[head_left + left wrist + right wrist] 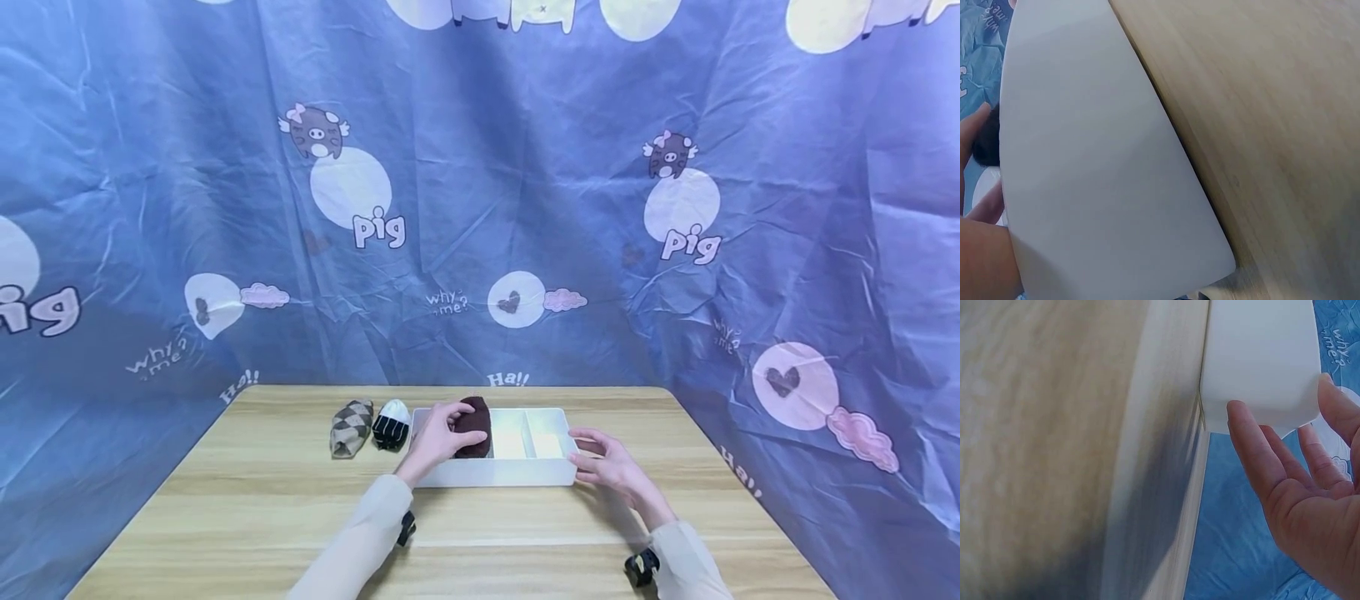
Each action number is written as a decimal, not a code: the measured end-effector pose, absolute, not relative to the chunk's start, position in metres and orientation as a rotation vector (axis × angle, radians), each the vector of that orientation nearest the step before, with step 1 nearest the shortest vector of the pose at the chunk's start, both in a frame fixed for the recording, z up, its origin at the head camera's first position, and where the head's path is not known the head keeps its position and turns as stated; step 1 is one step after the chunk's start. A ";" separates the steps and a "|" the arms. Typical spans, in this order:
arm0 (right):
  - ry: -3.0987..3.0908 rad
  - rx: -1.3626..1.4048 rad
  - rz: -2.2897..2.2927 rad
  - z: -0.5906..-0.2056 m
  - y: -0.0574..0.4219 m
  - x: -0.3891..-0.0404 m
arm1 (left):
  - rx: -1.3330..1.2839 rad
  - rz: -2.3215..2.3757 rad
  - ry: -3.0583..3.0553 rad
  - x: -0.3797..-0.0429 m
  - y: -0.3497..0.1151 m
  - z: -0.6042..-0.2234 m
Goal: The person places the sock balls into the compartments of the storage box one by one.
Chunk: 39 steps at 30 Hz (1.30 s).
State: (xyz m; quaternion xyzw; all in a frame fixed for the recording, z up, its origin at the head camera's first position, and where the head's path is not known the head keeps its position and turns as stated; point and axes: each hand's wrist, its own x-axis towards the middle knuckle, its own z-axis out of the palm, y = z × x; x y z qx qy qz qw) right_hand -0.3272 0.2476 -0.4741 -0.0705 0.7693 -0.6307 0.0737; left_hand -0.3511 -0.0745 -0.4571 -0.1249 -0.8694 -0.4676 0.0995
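Note:
Between thumb and fingers, my left hand (437, 437) holds a dark brown folded sock (474, 429) in the left part of a white divided box (495, 473). The left wrist view is mostly filled by the box's long white side (1097, 150), with the dark sock (986, 140) partly hidden behind it. My right hand (609, 461) is at the box's right end. In the right wrist view its fingers (1252, 447) extend with their tips right at the box's end wall (1260, 369), and the thumb lies near the rim.
Left of the box lie a checkered grey-brown rolled sock (351, 429) and a black-and-white striped one (392, 425). Light dividers split the box into compartments. The wooden table (510, 542) ends at a blue printed curtain (465, 208) behind it.

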 end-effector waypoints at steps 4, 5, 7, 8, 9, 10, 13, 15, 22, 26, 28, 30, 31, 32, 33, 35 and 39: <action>2.312 -0.203 -1.894 -0.473 0.247 -0.326 | -0.385 -1.431 -2.573 -0.351 -0.075 -0.459; 2.313 -0.200 -1.893 -0.473 0.247 -0.326 | -0.394 -1.450 -2.569 -0.352 -0.075 -0.459; 2.314 -0.196 -1.892 -0.473 0.247 -0.326 | -0.418 -1.494 -2.549 -0.353 -0.076 -0.460; 2.315 -0.196 -1.890 -0.473 0.247 -0.326 | -0.430 -1.518 -2.535 -0.354 -0.076 -0.461; 2.315 -0.197 -1.888 -0.473 0.247 -0.326 | -0.441 -1.542 -2.519 -0.356 -0.077 -0.461; 2.316 -0.200 -1.885 -0.473 0.247 -0.326 | -0.447 -1.567 -2.506 -0.357 -0.077 -0.461; 2.319 -0.197 -1.885 -0.473 0.247 -0.327 | -0.439 -1.637 -2.463 -0.359 -0.079 -0.462; 2.319 -0.195 -1.886 -0.473 0.247 -0.327 | -0.417 -1.665 -2.447 -0.359 -0.081 -0.462; 2.315 -0.200 -1.877 -0.472 0.247 -0.327 | -0.377 -1.690 -2.431 -0.355 -0.090 -0.459; 2.314 -0.197 -1.879 -0.472 0.247 -0.326 | -0.369 -1.746 -2.385 -0.354 -0.096 -0.459; 2.316 -0.191 -1.880 -0.472 0.247 -0.325 | -0.378 -1.735 -2.352 -0.353 -0.100 -0.458; 2.317 -0.189 -1.879 -0.472 0.247 -0.325 | -0.382 -1.742 -2.321 -0.353 -0.105 -0.457; 2.317 -0.189 -1.879 -0.472 0.247 -0.325 | -0.380 -1.742 -2.310 -0.353 -0.107 -0.456; 2.316 -0.189 -1.879 -0.473 0.247 -0.325 | -0.375 -1.751 -2.301 -0.352 -0.109 -0.455; 2.320 -0.193 -1.874 -0.473 0.248 -0.326 | -0.372 -1.757 -2.294 -0.352 -0.112 -0.455; 2.319 -0.189 -1.876 -0.473 0.248 -0.326 | -0.351 -1.801 -2.279 -0.352 -0.118 -0.455; 2.325 -0.185 -1.875 -0.473 0.248 -0.329 | -0.318 -1.853 -2.251 -0.351 -0.131 -0.457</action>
